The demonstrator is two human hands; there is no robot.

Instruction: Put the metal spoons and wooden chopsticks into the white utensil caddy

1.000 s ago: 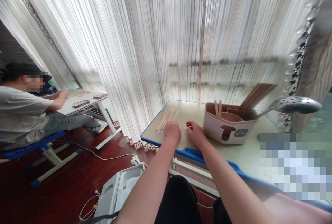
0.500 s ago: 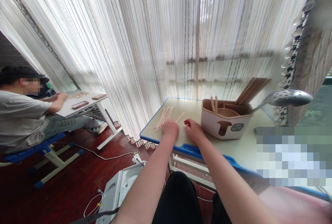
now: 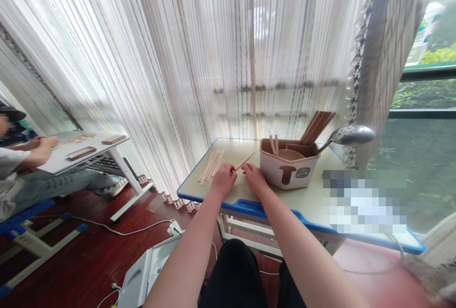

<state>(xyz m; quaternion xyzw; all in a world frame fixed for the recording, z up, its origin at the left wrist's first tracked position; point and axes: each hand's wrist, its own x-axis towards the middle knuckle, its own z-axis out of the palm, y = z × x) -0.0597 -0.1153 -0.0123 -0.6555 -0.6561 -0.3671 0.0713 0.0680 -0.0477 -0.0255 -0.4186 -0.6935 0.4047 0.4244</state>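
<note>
My left hand (image 3: 223,179) rests over the front left of the table and pinches the near end of a pale wooden chopstick (image 3: 247,159), which slants up to the right. Close beside it, my right hand (image 3: 253,177) has its fingers curled, with the fingertips against the same chopstick. Whether it is one stick or a joined pair I cannot tell. Left of my hands lies a loose bunch of pale chopsticks (image 3: 212,165). Just right of my right hand stands a utensil holder (image 3: 288,170) with two pale sticks (image 3: 273,144), dark brown chopsticks (image 3: 316,127) and a slotted metal ladle (image 3: 352,134) in it.
The table (image 3: 228,146) has a raised blue edge. A blurred-out object (image 3: 366,203) lies at its right. String curtains (image 3: 171,61) hang right behind it. At left, a person sits at another white table (image 3: 57,165). A white case (image 3: 142,270) and cables lie on the floor.
The view has swung to the right. The chopstick that lay beside my left hand is now lifted at a slant in my fingers, and my hands are closer together.
</note>
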